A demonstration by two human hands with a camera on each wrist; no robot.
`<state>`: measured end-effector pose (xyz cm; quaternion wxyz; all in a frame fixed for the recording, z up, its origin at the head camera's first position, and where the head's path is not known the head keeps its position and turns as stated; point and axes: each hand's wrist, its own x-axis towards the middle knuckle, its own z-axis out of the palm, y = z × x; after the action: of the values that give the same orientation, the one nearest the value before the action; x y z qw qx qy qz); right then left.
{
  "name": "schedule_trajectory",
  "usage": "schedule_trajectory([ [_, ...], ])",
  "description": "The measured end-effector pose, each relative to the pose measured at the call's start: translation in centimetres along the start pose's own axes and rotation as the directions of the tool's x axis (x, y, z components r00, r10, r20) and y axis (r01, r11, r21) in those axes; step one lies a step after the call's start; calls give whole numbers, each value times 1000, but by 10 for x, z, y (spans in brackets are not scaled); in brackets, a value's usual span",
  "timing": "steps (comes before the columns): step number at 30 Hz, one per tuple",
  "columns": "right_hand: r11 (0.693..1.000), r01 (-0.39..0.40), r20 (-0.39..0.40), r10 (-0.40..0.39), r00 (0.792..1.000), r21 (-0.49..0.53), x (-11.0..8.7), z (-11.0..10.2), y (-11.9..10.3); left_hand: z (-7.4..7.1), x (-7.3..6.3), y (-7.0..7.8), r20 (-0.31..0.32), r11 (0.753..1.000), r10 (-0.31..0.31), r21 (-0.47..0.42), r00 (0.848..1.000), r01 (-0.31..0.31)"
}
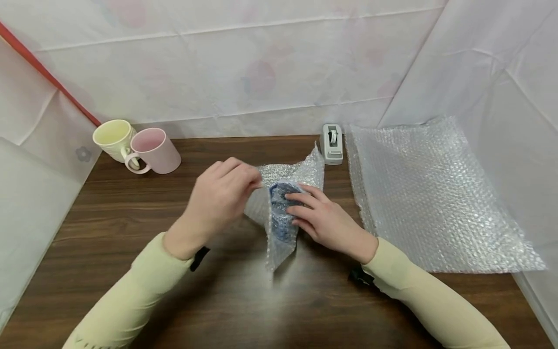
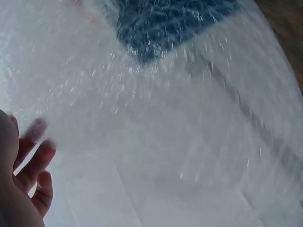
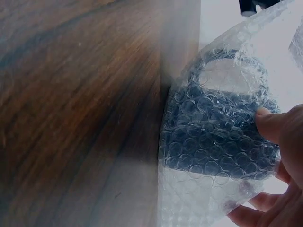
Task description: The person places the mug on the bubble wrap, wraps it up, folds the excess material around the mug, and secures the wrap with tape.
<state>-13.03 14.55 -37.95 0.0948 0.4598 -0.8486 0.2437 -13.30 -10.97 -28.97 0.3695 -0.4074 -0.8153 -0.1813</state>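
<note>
A blue mug (image 1: 282,213) lies on its side inside a sheet of bubble wrap (image 1: 311,169), in the middle of the table. Its handle and body show through the bubbles in the right wrist view, where the mug (image 3: 213,127) sits near the table edge of that picture. My right hand (image 1: 320,213) holds the wrapped mug from the right, fingers spread over the plastic. On the left, my left hand (image 1: 224,186) pinches the loose edge of the wrap, raised beside the mug. In the left wrist view the wrap (image 2: 142,109) is blurred and fills most of the picture.
A yellow mug (image 1: 109,137) and a pink mug (image 1: 159,155) stand together at the back left. A white tape dispenser (image 1: 333,145) is at the back, just beyond the wrap. More bubble wrap (image 1: 431,194) lies flat on the right. White cloth (image 1: 209,72) hangs behind the table.
</note>
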Motion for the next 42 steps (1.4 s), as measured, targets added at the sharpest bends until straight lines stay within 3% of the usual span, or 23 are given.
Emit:
schedule_trajectory([
  [6, 1000, 4, -34, -3, 999, 23, 0, 2, 0, 34, 6, 3, -42, 999, 40, 20, 998, -40],
  [12, 995, -31, -136, 43, 990, 94, -3, 7, 1, 50, 6, 5, -58, 999, 1, -50, 998, -4],
  [16, 993, -6, -212, 32, 977, 120, -7, 10, 4, 54, 8, 1, 3, 991, -45, -127, 999, 45],
  [21, 994, 16, -241, 11, 970, 111, -9, 9, 5, 65, 15, -6, 107, 980, -79, -171, 991, 97],
  [25, 994, 13, -227, 11, 974, 104, -9, 8, 6, 78, 17, -9, 207, 977, -110, -156, 972, 144],
  [29, 992, -31, -168, 51, 985, 120, -8, 8, 6, 85, 14, -9, 306, 968, -159, -140, 938, 210],
  [33, 988, -69, -120, 86, 989, 140, -8, 8, 6, 86, 9, -10, 359, 946, -225, -141, 906, 291],
  [36, 987, -77, -113, 93, 989, 141, -8, 7, 5, 82, 5, -13, 377, 930, -248, -164, 892, 328],
  [39, 989, -67, -115, 83, 990, 133, -8, 7, 6, 74, -1, -15, 377, 925, -209, -222, 902, 308],
  [42, 991, -46, -118, 61, 991, 126, -7, 7, 6, 63, -10, -14, 359, 933, -103, -289, 928, 215],
])
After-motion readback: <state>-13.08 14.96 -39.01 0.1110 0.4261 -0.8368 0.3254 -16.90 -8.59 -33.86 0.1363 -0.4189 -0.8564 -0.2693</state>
